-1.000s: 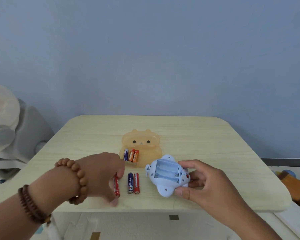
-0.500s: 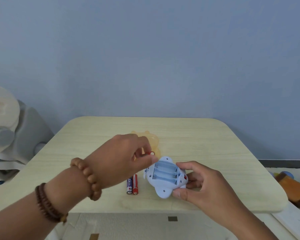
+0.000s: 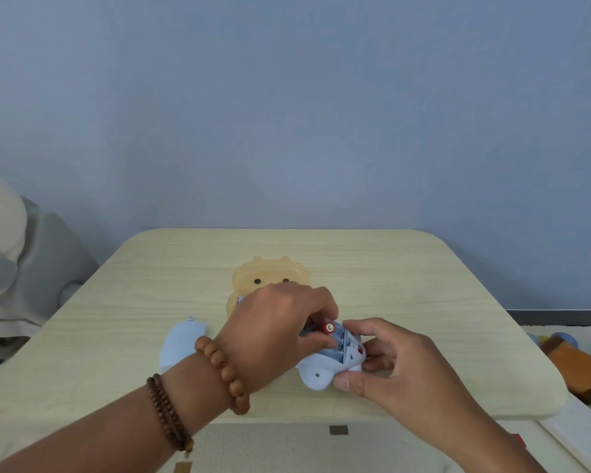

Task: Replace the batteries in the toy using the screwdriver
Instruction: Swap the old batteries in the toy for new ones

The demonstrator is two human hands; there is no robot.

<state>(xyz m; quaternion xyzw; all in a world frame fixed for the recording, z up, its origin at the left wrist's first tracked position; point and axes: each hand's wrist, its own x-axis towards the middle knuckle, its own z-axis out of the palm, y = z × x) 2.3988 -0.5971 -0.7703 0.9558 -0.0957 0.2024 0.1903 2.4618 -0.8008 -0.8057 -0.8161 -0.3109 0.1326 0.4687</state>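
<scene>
A light blue toy (image 3: 321, 370) lies belly up near the table's front edge, its battery compartment open. My right hand (image 3: 400, 367) grips the toy's right side, thumb on its front edge. My left hand (image 3: 280, 329) pinches a red battery (image 3: 326, 328) and holds it at the far end of the compartment. The toy's light blue battery cover (image 3: 180, 343) lies flat on the table to the left. My left hand hides the two batteries that lay on the table. No screwdriver is in view.
An orange translucent bear-shaped tray (image 3: 270, 273) sits behind my hands, a battery end (image 3: 240, 299) showing in it. The pale wooden table (image 3: 423, 302) has rounded corners. A grey and cream object (image 3: 21, 268) stands at the left; toys (image 3: 574, 363) lie on the floor at right.
My left hand lifted a red battery off the table and carried it right, onto the toy's open compartment. The battery cover came into view at the left. My right hand kept hold of the toy.
</scene>
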